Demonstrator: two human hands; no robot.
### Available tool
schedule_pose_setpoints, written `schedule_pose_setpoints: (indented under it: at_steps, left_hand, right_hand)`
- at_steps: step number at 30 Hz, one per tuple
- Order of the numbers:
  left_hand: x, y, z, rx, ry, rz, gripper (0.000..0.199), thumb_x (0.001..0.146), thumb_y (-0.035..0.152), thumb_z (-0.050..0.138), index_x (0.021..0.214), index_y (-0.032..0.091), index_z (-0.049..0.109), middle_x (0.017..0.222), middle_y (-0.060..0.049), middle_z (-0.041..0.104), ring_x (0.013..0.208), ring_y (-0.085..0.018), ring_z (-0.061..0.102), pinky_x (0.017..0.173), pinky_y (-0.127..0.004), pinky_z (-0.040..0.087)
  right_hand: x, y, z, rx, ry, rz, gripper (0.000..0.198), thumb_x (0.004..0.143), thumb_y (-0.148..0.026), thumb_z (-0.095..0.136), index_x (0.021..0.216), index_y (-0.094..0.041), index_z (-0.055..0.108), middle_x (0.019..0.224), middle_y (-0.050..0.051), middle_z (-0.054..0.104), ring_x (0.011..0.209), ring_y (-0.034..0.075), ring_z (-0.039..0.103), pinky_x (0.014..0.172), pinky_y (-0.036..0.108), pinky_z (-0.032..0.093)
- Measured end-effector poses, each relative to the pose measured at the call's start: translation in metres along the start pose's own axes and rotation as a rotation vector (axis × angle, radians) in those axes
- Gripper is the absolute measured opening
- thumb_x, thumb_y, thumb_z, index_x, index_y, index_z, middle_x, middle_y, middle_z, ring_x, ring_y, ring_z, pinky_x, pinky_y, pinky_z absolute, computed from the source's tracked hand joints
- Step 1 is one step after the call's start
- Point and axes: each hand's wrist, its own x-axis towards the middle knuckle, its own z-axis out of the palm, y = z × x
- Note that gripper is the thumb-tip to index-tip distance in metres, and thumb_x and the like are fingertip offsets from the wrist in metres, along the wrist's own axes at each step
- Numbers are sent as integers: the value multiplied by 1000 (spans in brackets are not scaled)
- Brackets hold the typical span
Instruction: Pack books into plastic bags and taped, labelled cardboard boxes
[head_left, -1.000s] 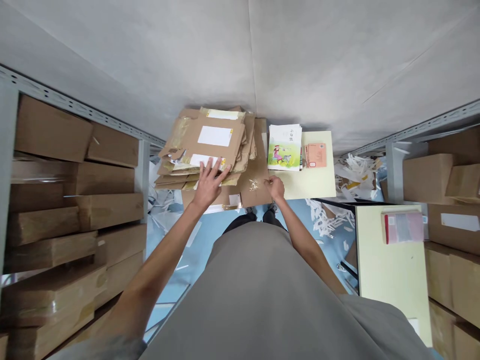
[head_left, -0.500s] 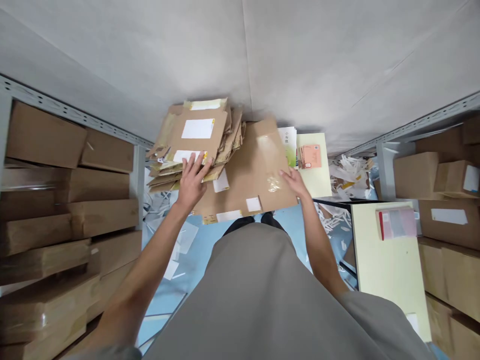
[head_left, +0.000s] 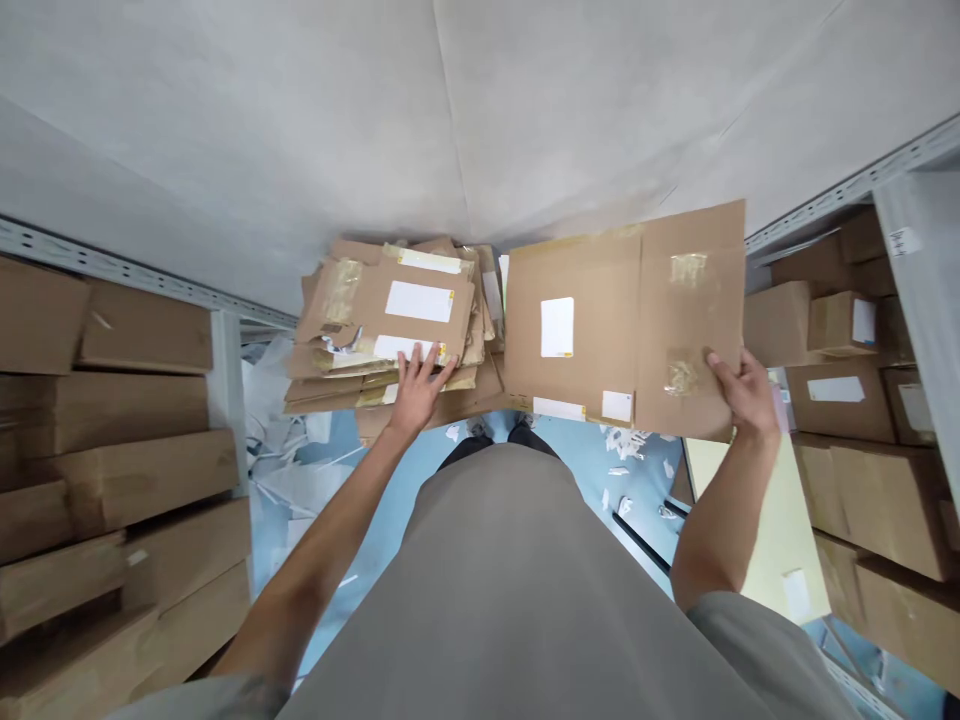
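Note:
My right hand (head_left: 742, 395) grips the right edge of a large flattened cardboard box (head_left: 600, 270), its thumb on the near face. White labels and strips of clear tape show on that cardboard. To the left rests a stack of flattened cardboard boxes (head_left: 367, 290), with uneven edges, tape and white labels. My left hand (head_left: 420, 385) lies on the front of the stack with its fingers spread. Another brown cardboard sheet (head_left: 469, 400) shows partly beneath the stack.
Cardboard boxes (head_left: 142, 415) fill the left shelf, and more boxes (head_left: 870, 480) fill the right one. A pale yellow table (head_left: 776, 520) stands at the right. Paper scraps (head_left: 626, 440) lie on the blue floor (head_left: 592, 480). A grey wall (head_left: 480, 120) rises behind.
My right hand has moved right, drawing the large flattened box out from beside the stack. It now covers the booklets. My left hand stays on the stack; the view has shifted.

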Motion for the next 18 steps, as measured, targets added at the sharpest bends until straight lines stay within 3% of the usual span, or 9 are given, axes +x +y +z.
schedule_pose_setpoints:
  at_steps: [4,6,11,14,16,18]
  left_hand:
    - [2,7,7,-54,10,-32,99,86,8,64,179,34,47,191,-14,29,182,-41,6,139,-85,1]
    - [4,13,9,-60,-21,-74,96,85,9,61,179,27,48,190,-18,31,182,-42,7,140,-83,1]
    - [-2,35,22,-40,-190,-151,92,85,17,65,176,8,48,190,-27,25,182,-44,1,143,-77,1]
    - [-1,45,29,-150,-169,-186,96,87,36,79,173,5,51,188,-34,25,180,-53,1,139,-82,1]
    - [12,49,25,-336,-97,-203,92,90,53,82,166,7,59,183,-36,36,178,-55,15,139,-83,9]
    - [36,52,15,-633,-22,-231,83,97,69,73,158,13,66,174,-32,54,171,-50,41,139,-77,27]
  right_hand:
    - [-18,-11,-38,-16,150,-37,57,74,-71,99,109,-28,85,115,15,88,105,36,84,97,57,69]
    - [-28,-14,-48,-8,201,-46,51,73,-69,100,105,-32,85,115,15,87,103,38,84,94,57,69]
    - [-61,-22,-57,17,284,-49,48,76,-66,96,110,-35,84,123,14,86,111,39,84,101,57,67]
    - [-84,-24,-58,69,336,-37,50,73,-64,98,110,-33,84,126,15,86,114,38,83,108,58,65]
    - [-99,-23,-57,110,365,-18,53,68,-65,100,105,-31,84,121,15,86,114,38,83,109,58,65]
    - [-115,-19,-55,132,377,-11,58,67,-67,100,106,-28,82,117,14,85,115,38,83,108,58,66]
